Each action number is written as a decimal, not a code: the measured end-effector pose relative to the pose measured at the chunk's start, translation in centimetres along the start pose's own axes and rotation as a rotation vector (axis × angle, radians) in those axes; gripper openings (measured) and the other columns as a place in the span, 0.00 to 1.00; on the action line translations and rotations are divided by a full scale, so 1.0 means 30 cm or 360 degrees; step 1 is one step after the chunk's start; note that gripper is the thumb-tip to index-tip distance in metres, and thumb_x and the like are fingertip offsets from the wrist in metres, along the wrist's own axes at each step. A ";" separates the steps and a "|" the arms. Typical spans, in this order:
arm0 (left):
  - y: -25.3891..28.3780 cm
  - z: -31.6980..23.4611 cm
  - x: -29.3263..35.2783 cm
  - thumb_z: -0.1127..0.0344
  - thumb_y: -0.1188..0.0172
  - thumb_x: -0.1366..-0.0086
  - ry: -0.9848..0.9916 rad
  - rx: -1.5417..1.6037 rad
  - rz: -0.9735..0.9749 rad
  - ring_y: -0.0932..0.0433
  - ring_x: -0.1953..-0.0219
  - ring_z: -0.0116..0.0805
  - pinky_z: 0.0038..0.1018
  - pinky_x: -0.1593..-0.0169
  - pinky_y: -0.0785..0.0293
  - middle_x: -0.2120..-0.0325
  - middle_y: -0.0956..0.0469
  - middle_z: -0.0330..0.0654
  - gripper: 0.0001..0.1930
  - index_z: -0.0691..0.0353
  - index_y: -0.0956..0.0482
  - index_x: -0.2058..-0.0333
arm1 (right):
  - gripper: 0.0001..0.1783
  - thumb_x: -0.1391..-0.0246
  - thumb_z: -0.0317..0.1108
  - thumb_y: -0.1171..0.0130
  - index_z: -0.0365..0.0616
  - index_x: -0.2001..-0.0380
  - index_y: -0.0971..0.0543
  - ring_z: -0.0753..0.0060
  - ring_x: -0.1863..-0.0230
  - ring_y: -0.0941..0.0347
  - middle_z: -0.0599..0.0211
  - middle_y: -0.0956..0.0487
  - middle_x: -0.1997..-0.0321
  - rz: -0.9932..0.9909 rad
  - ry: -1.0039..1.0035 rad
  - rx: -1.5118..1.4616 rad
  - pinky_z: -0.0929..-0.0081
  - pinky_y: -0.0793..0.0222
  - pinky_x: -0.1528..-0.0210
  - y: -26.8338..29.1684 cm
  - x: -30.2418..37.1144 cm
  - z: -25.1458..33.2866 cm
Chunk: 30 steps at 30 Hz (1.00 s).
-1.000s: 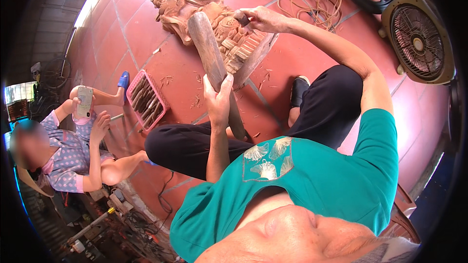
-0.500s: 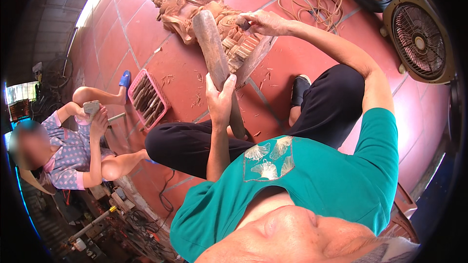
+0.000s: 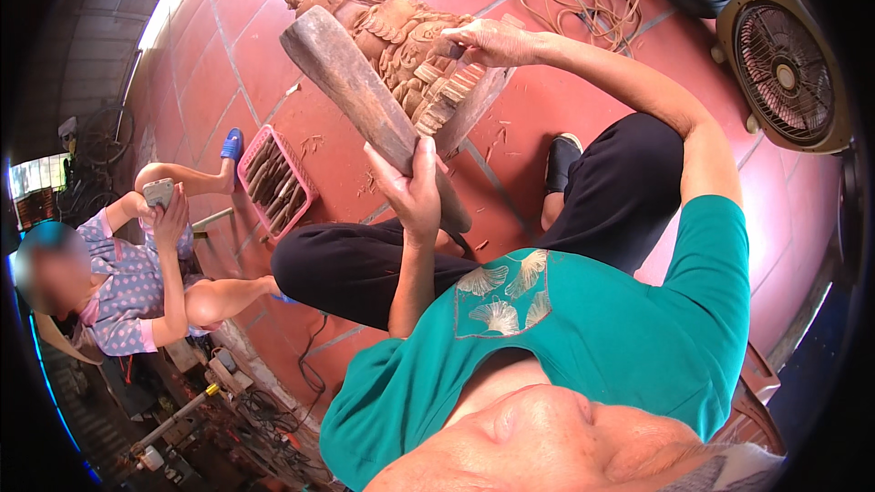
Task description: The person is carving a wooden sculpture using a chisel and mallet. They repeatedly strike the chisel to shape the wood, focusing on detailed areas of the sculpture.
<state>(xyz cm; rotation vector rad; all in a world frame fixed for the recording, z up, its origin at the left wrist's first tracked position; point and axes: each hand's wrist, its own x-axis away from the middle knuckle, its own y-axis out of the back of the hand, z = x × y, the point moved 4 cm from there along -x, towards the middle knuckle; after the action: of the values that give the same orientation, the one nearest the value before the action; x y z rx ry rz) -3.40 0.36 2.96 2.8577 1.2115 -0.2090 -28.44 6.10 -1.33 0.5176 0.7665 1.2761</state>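
In my left hand [image 3: 412,193] is a thick wooden mallet [image 3: 351,82], gripped at its lower part and tilted up to the left. Its broad end hangs over a brown wood carving [image 3: 396,41], a figure with detailed folds that lies on the floor. My right hand [image 3: 492,42] rests at the right side of the carving, fingers pinched round a small dark chisel [image 3: 450,49]. Most of that tool is hidden by the fingers and the carving. The mallet covers part of the figure's near side.
A pink basket [image 3: 308,184] of several dark carving tools stands left of my knee. Wood chips [image 3: 312,143] litter the red tiles. Farther left sits a person [image 3: 137,273] holding a phone [image 3: 158,192]. A coiled orange cord [image 3: 583,0] and a fan [image 3: 784,73] are at the right.
The mallet's broad end has swung left and away from the carving, and my left hand has turned with it. My right hand stays at nearly the same spot on the carving.
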 end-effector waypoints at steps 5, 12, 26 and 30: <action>-0.039 0.055 -0.022 0.64 0.36 0.34 0.0165 -0.0596 0.0415 0.24 0.78 0.29 0.28 0.74 0.28 0.74 0.21 0.43 0.26 0.71 0.37 0.46 | 0.26 0.50 0.18 0.44 0.42 0.45 0.28 0.47 0.53 0.23 0.53 0.19 0.60 0.0003 0.0120 0.0016 0.55 0.27 0.53 0.003 -0.005 0.002; -0.030 0.030 0.021 0.68 0.35 0.35 -0.0019 -0.0266 0.0042 0.22 0.73 0.30 0.28 0.69 0.24 0.73 0.21 0.44 0.23 0.71 0.36 0.48 | 0.29 0.51 0.17 0.45 0.43 0.43 0.29 0.46 0.53 0.24 0.53 0.20 0.58 -0.0041 -0.0012 -0.0017 0.54 0.28 0.52 -0.018 0.003 -0.040; 0.001 0.091 -0.024 0.65 0.39 0.32 0.0492 -0.0029 0.0299 0.29 0.81 0.22 0.22 0.78 0.31 0.76 0.27 0.36 0.13 0.62 0.31 0.55 | 0.13 0.40 0.27 0.42 0.41 0.52 0.27 0.73 0.55 0.24 0.65 0.19 0.61 -0.0250 -0.0428 -0.0782 0.66 0.27 0.49 0.025 0.056 -0.187; 0.002 0.082 -0.019 0.65 0.39 0.32 0.0512 0.0024 0.0302 0.30 0.81 0.22 0.21 0.78 0.31 0.76 0.28 0.36 0.13 0.62 0.31 0.55 | 0.16 0.41 0.24 0.47 0.42 0.49 0.28 0.67 0.54 0.20 0.61 0.18 0.60 -0.0226 -0.0232 -0.0510 0.63 0.26 0.49 0.024 0.059 -0.147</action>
<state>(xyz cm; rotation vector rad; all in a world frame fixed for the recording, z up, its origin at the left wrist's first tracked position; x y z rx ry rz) -4.03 -0.28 0.61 3.0793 0.9656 0.2576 -32.04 7.69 -4.10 0.2872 0.4569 1.1859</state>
